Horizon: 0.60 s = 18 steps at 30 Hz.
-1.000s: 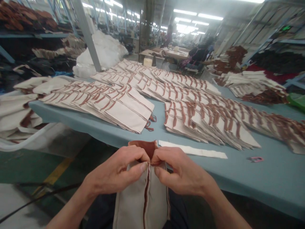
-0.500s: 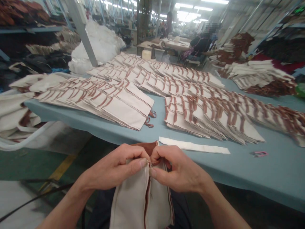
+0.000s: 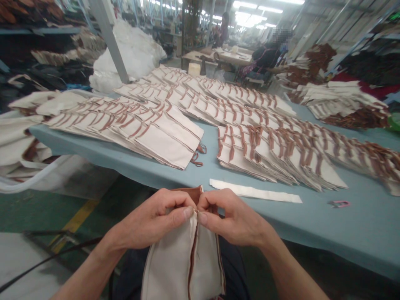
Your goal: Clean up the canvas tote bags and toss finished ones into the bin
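A cream fabric bag piece (image 3: 168,266) with brown-edged seams hangs over my lap, its brown lining showing at the top. My left hand (image 3: 156,216) pinches the upper end of its middle seam between thumb and bent forefinger. Close against it, my right hand (image 3: 231,214) grips the other side of the same seam, thumb and forefinger pressed together. The thumb tips almost meet there, and the fingers hide the exact spot they hold. A loose thread seems to hang beside the seam below.
On the blue-covered table (image 3: 343,233) lie rows of similar cream pieces (image 3: 175,141), a white strip (image 3: 256,191) and pink-handled thread snips (image 3: 339,204). A white tub (image 3: 18,187) of fabric stands at the left. Farther back sits a person (image 3: 265,56).
The bag piece has shifted slightly left and its top edge has tilted. Both hands keep their pinch at the seam, the right thumb a little higher. The view has moved slightly.
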Each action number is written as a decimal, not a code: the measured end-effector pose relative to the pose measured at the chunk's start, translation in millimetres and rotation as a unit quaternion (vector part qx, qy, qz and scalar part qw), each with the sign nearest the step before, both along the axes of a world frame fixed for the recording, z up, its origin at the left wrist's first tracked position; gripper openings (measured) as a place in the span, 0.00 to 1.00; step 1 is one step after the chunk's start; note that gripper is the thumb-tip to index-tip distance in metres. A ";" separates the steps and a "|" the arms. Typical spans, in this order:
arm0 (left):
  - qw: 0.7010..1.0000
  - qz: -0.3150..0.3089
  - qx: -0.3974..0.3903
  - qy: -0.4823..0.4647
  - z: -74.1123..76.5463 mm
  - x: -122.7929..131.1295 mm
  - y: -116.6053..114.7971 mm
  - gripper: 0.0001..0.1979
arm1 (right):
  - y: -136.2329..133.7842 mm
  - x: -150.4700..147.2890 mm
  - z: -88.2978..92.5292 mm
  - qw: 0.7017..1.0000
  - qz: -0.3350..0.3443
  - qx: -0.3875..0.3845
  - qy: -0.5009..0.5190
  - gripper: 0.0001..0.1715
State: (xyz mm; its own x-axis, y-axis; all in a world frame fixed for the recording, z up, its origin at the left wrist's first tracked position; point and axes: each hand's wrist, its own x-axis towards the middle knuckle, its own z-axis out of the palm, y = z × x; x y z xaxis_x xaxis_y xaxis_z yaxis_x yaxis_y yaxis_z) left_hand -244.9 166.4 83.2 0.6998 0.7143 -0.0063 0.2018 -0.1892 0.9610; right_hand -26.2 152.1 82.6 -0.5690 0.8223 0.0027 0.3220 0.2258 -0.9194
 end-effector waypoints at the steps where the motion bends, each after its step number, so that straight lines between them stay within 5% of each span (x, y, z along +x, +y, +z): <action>1: 1.000 0.002 -0.001 0.000 -0.5 -0.5 -0.6 0.14 | 0.4 -0.2 0.4 1.000 -0.001 -0.007 -0.003 0.14; 12: 0.988 0.072 0.101 0.095 5.5 6.5 -14.6 0.06 | 0.2 2.5 0.1 0.999 -0.009 -0.003 -0.033 0.13; 18: 0.989 0.069 0.077 0.105 8.1 10.1 -14.0 0.09 | -0.1 2.9 1.0 1.000 -0.007 -0.009 -0.025 0.13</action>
